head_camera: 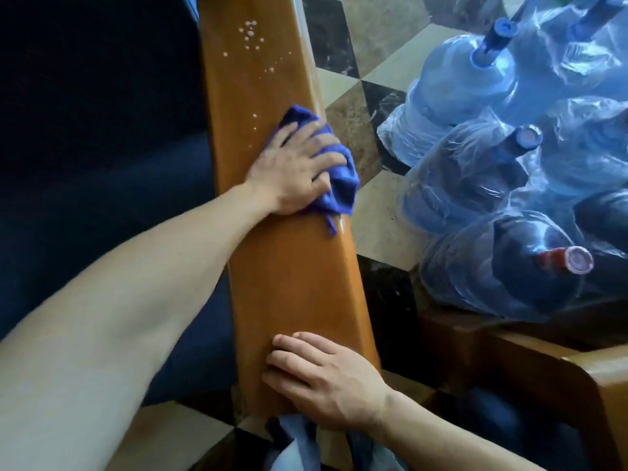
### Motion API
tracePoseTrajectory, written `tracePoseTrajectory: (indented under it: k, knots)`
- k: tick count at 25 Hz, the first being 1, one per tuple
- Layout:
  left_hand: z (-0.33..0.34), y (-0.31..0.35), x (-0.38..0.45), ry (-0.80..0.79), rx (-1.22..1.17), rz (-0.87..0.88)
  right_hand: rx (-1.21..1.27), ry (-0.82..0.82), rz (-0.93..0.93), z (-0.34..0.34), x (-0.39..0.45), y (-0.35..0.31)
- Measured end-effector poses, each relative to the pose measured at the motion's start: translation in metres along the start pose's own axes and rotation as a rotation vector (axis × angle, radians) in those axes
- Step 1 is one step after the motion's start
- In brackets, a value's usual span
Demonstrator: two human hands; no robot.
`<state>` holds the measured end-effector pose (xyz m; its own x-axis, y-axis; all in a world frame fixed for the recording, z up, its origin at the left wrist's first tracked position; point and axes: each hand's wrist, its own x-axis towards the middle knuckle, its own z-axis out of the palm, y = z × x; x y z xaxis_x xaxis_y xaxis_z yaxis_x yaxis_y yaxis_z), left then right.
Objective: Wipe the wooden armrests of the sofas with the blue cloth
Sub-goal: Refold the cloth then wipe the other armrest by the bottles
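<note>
Crumpled blue cloth [334,178] on glossy wooden armrest [292,266].

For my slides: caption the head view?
Left hand presses blue cloth on wooden armrest; right hand rests nearer.

A living room or waiting area: a sofa with a dark seat [102,130] and glossy wooden armrest [289,266], a checkered stone tile floor [356,107], and plastic-wrapped water jugs [475,185] stacked just beyond the fingers [326,144].
</note>
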<state>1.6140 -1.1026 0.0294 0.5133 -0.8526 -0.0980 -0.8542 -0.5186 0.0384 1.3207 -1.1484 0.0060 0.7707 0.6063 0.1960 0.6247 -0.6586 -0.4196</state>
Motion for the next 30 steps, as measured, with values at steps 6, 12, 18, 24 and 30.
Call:
tracePoseTrajectory:
  k: [6, 12, 18, 24, 30]
  knots:
    - [0.018, 0.132, -0.044, -0.192, 0.001, 0.305, 0.097, 0.056, 0.108, 0.004, -0.002, -0.005]
    - [0.011, 0.102, -0.026, -0.144, 0.001, 0.617, 0.012, -0.032, 0.088, -0.032, -0.040, -0.038]
    - [0.030, 0.092, -0.074, 0.162, -0.123, -0.511, 0.072, 0.412, 0.925, -0.069, 0.017, 0.089]
    - [0.029, 0.208, -0.235, -0.032, -0.412, -0.781, -0.071, 0.155, 0.801, -0.058, 0.115, 0.131]
    - [0.014, -0.018, -0.035, 0.204, -0.470, -0.996, -0.175, 0.189, 0.828, -0.041, 0.136, 0.142]
